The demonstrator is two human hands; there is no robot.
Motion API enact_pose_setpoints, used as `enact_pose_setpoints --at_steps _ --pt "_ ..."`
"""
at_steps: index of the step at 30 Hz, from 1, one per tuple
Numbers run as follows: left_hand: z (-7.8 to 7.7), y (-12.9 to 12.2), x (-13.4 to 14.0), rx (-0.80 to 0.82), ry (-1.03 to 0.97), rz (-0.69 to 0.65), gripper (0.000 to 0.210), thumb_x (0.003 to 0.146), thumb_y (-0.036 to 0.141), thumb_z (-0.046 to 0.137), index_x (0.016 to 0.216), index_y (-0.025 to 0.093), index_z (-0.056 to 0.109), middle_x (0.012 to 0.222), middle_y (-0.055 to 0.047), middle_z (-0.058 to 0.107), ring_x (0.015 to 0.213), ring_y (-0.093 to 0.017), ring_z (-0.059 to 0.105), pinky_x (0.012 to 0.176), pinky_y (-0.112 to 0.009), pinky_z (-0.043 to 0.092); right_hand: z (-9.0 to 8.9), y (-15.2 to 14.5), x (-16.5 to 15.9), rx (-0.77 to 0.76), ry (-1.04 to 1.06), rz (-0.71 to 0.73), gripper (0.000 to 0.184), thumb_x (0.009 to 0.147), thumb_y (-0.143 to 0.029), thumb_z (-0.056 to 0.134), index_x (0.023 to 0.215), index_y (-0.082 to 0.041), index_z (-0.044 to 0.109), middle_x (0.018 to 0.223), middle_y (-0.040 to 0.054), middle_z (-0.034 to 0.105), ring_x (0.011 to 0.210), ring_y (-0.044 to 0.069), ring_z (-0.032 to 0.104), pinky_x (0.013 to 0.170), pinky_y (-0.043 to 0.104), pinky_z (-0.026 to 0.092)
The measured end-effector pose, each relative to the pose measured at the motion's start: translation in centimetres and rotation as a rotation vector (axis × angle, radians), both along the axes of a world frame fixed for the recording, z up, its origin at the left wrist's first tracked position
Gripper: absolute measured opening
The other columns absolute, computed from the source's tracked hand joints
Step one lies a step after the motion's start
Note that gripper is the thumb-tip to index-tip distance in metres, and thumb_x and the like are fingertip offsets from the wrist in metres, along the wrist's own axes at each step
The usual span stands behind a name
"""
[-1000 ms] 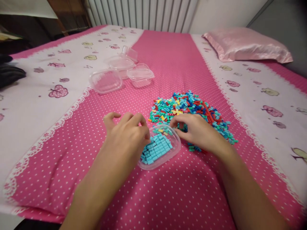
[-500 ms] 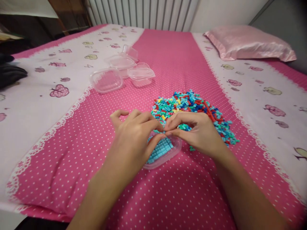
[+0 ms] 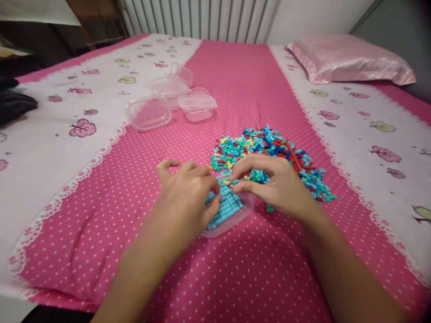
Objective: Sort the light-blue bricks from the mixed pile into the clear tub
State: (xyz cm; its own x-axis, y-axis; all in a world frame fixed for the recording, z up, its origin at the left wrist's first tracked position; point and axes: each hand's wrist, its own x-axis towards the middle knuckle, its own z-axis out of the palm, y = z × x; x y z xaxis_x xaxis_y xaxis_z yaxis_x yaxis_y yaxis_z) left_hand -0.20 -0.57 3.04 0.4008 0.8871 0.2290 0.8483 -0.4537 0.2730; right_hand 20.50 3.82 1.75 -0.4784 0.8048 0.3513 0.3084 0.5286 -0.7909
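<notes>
The left hand [image 3: 188,193] is arching palm-down over the tray [image 3: 248,211], thumb and index bent close — whether they are gripping anything, I cannot tell. The right hand [image 3: 281,181] is hovering at the far right rim, thumb and index parted. The tray is lying on the bed [image 3: 134,179], blue rows [image 3: 225,209] running near-left to far-right. The hands, meeting half a second ago, are standing apart.

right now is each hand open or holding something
Left hand: curled over the tub, whether holding anything cannot be told.
Right hand: open.
</notes>
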Motion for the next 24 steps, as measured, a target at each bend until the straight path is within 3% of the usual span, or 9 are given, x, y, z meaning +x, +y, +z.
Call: enact_pose_setpoints --at_steps 3,7,13,19,24 --pt "-0.5 0.0 0.2 0.049 0.107 0.026 0.015 0.087 0.017 0.067 0.075 0.022 0.074 0.09 -0.005 0.071 0.094 -0.028 0.059 0.098 -0.059 0.029 -0.1 0.1 0.0 0.067 0.017 -0.035 0.006 0.086 -0.02 0.08 0.086 -0.02 0.074 0.091 -0.0026 0.077 0.088 0.013 0.069 0.084 0.026 0.049" --pt "-0.4 -0.1 0.9 -0.008 0.189 0.055 0.017 0.089 0.016 0.066 0.076 0.02 0.076 0.105 -0.01 0.068 0.102 -0.031 0.057 0.098 -0.062 0.033 0.0 -0.1 -0.2 0.079 -0.022 -0.009 0.006 0.091 -0.015 0.073 0.087 -0.02 0.073 0.091 -0.0032 0.076 0.088 0.012 0.068 0.084 0.025 0.049" --pt "-0.1 -0.2 1.6 -0.047 0.316 0.106 0.014 0.088 0.015 0.068 0.08 0.02 0.078 0.103 -0.012 0.064 0.103 -0.033 0.056 0.102 -0.068 0.033 0.2 -0.2 -0.3 0.102 -0.025 -0.052 0.008 0.091 -0.012 0.072 0.089 -0.02 0.073 0.092 -0.0039 0.077 0.09 0.011 0.068 0.087 0.026 0.049" --pt "-0.5 -0.4 1.2 0.028 0.278 0.064 0.007 0.083 0.014 0.074 0.081 0.021 0.076 0.101 -0.01 0.063 0.101 -0.033 0.056 0.1 -0.068 0.034 0.2 -0.2 -0.3 0.111 -0.032 -0.052 0.008 0.091 -0.012 0.072 0.088 -0.02 0.073 0.091 -0.0042 0.077 0.089 0.011 0.068 0.086 0.026 0.049" --pt "-0.9 -0.3 0.7 0.076 0.186 -0.008 0.016 0.085 0.01 0.073 0.087 0.026 0.074 0.1 -0.007 0.061 0.098 -0.03 0.054 0.098 -0.065 0.035 0.2 -0.3 -0.2 0.106 -0.033 -0.065 0.008 0.091 -0.014 0.072 0.088 -0.021 0.073 0.092 -0.0048 0.077 0.09 0.011 0.068 0.087 0.026 0.049"
